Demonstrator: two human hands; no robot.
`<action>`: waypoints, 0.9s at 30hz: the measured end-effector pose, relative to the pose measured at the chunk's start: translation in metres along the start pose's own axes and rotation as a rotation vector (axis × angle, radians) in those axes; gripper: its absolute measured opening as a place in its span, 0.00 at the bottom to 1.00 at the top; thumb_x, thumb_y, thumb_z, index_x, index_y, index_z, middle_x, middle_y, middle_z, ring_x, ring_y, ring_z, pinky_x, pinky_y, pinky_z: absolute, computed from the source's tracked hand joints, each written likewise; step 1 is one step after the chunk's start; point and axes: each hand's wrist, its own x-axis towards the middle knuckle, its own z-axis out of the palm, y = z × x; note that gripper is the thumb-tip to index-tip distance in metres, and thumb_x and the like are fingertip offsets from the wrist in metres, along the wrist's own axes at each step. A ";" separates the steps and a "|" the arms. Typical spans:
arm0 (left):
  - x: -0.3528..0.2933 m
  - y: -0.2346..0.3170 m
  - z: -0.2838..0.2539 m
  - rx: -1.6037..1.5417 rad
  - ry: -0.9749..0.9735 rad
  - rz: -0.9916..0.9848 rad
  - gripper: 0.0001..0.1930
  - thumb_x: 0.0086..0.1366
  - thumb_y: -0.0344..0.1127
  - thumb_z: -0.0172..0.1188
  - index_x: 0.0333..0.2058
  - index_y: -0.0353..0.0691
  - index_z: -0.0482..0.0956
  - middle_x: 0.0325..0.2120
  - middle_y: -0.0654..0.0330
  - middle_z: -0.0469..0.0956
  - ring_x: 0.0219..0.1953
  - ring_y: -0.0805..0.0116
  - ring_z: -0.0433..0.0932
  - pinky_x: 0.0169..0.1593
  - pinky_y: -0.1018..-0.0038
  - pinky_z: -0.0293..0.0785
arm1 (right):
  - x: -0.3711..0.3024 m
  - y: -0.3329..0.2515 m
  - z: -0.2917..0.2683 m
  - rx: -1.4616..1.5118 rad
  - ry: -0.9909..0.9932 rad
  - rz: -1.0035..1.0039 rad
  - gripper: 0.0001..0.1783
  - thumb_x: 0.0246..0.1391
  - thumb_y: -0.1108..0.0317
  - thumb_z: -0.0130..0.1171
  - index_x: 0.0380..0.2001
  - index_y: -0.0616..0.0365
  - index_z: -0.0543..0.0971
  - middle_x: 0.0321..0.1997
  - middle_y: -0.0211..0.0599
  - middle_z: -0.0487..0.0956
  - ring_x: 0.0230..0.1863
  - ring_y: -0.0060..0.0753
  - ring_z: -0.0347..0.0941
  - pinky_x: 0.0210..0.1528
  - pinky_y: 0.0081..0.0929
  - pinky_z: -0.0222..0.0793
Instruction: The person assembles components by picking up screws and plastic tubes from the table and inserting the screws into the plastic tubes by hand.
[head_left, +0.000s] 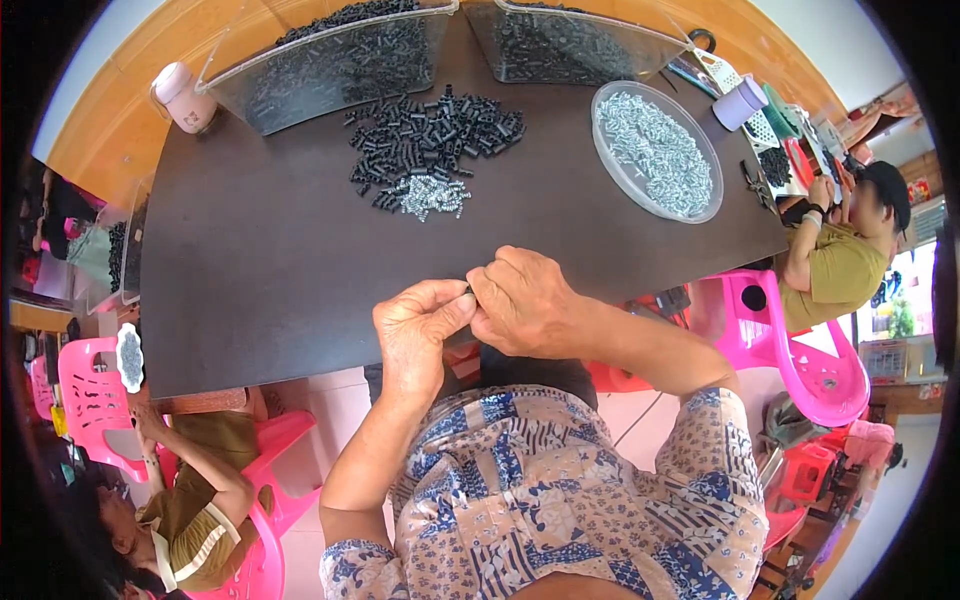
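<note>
Dark piece [469, 289] sits pinched between curled hands [524, 303].

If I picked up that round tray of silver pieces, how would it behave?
The round tray would probably feel heavy, loaded with metallic-looking pieces. Being shallow, it might spill them if tilted. Wide and flat, it seems unlikely to topple if pushed.

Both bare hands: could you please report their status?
Left hand, right hand pinching a small dark piece, mostly hidden by fingers. Black cylindrical parts heaped ahead, silvery metal pieces at heap's near edge.
</note>
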 end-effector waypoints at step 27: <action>0.009 0.008 -0.011 -0.247 -0.051 -0.240 0.04 0.51 0.20 0.61 0.28 0.28 0.78 0.24 0.53 0.79 0.25 0.67 0.76 0.35 0.74 0.73 | 0.016 -0.004 -0.017 0.173 -0.220 0.231 0.20 0.33 0.68 0.65 0.31 0.65 0.72 0.25 0.38 0.70 0.27 0.38 0.69 0.25 0.31 0.64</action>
